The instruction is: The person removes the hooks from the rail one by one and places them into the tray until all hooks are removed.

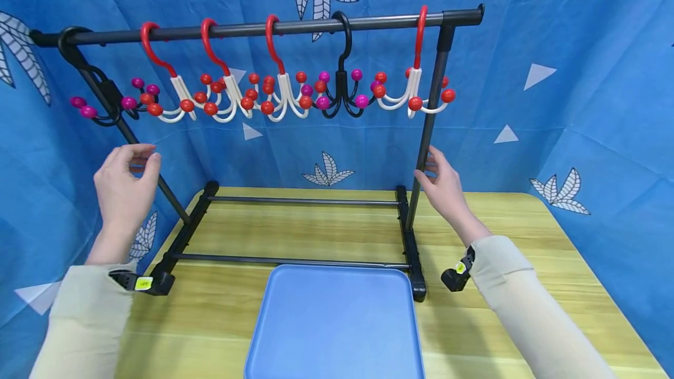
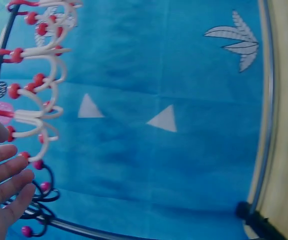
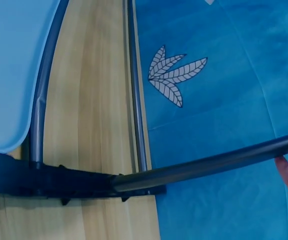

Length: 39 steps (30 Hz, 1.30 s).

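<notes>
A dark garment rack [image 1: 381,24] stands on the table. Along its top bar hang several hook hangers; one white hanger with a red hook and red balls [image 1: 286,98] is near the middle. A black hanger with magenta balls [image 1: 342,95] hangs beside it. My left hand [image 1: 126,183] is raised near the rack's left post, fingers bent, holding nothing; in the left wrist view its fingers lie in front of the hangers. At the right post [image 3: 199,167], my right hand [image 1: 443,183] has its thumb and fingers about the tube; the right wrist view cuts off most of that hand.
A blue tray [image 1: 337,326] lies on the wooden table [image 1: 537,285], against the rack's front lower bar. Black feet [image 1: 413,256] support the rack at both sides. A blue cloth with leaf prints [image 1: 526,104] hangs behind and around the table.
</notes>
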Motion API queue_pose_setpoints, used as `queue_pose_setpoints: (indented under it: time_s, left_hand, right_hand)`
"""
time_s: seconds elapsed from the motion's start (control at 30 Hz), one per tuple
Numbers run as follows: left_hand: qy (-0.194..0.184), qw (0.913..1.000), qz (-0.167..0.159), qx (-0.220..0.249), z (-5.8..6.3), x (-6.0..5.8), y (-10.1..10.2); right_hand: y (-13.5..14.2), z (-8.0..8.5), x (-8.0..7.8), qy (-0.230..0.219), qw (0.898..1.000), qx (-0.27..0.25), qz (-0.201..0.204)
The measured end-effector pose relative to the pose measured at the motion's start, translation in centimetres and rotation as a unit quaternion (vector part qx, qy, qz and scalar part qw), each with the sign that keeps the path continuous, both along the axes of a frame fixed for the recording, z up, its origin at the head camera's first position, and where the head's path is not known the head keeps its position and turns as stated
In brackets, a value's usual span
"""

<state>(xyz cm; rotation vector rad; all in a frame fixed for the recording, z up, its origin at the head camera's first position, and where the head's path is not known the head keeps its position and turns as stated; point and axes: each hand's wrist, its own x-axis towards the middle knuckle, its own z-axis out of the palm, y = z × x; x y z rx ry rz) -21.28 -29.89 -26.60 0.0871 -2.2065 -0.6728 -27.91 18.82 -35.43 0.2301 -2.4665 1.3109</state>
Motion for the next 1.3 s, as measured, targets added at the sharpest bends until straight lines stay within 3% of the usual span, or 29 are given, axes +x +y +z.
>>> queue_pose_setpoints:
  time_s: [0.37,0.5,0.93,1.13,1.3]
  left_hand:
    - [0.060,0.9970,0.036,0.034,4.7,-1.0,-1.4]
    - [0.063,0.9958,0.057,0.034,6.1,-1.5,-1.4]
    - [-0.026,0.9855,0.148,0.079,10.4,-3.7,-1.6]
    - [-0.039,0.9799,0.175,0.086,11.5,-4.9,-2.2]
    - [-0.043,0.9760,0.193,0.093,11.7,-5.8,-2.5]
  right_hand:
    - [-0.5,-0.3,-0.4,0.017,0.999,-0.015,-0.028]
    - [-0.5,-0.4,-0.4,0.017,0.999,-0.011,-0.028]
    - [-0.6,-0.2,-0.4,0.011,0.999,-0.010,-0.036]
    - [-0.8,-0.3,-0.2,0.004,0.999,-0.011,-0.034]
    - [-0.6,-0.2,-0.2,0.012,0.999,-0.011,-0.035]
